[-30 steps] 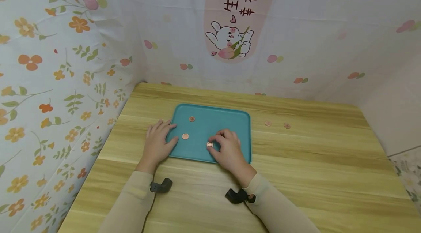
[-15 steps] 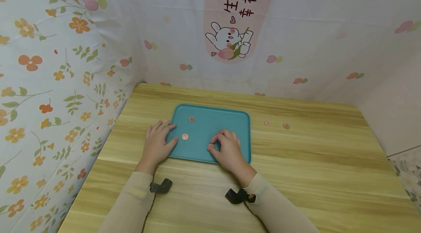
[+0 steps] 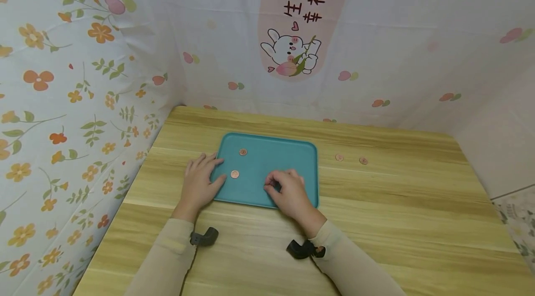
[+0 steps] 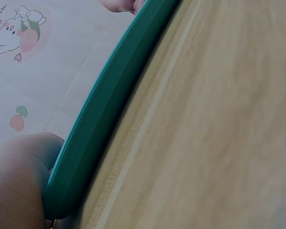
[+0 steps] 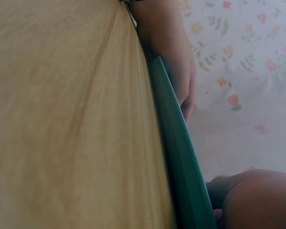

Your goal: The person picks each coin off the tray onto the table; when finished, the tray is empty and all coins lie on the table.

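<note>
In the head view, a teal tray (image 3: 288, 145) lies on the wooden table. Two copper coins, a far coin (image 3: 243, 152) and a nearer coin (image 3: 235, 174), lie flat in its left half. My left hand (image 3: 200, 185) rests with spread fingers at the tray's left rim, the thumb tip reaching over it. Above the right half of the tray, my right hand (image 3: 289, 190) curls its thumb and index finger together in a pinch. The coin seen there a moment ago is now hidden by those fingertips. Both wrist views show mainly the tray's side wall (image 4: 105, 100).
Right of the tray, two more copper coins, a left one (image 3: 339, 158) and a right one (image 3: 363, 161), lie on the table (image 3: 401, 203). A white patterned cloth (image 3: 217, 45) hangs behind the table and along its left side.
The coin at my right fingertips showed its bright face, then tilted and went out of sight as thumb and index finger drew together. My left hand has stayed in place.
</note>
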Motion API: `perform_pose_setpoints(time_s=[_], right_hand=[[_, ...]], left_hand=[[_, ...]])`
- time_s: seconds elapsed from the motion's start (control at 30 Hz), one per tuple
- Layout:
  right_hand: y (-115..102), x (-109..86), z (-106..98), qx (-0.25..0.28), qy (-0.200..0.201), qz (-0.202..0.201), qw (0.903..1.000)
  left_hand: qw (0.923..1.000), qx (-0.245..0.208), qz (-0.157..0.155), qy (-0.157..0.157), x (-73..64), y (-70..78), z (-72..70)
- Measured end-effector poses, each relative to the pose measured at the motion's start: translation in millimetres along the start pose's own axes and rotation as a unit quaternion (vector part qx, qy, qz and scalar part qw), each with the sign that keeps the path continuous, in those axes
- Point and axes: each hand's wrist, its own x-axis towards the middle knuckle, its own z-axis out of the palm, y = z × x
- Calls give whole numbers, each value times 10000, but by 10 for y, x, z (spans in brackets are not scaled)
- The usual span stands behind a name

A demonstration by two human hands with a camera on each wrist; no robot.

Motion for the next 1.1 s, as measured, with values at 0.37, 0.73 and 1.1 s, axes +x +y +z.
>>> perform_pose_setpoints(time_s=[0.37,0.73,1.1], right_hand=[[29,-19,-18,297,131,-358,9988],[265,40,-446,2109,352,698,9744],[935,-39,-1158,2645,1890,1589,9323]], left_hand=[[10000,34,-1,-18,3,6,8],[10000,25,-6,-19,-4,13,10],[10000,17,12,-17,-7,14,3]])
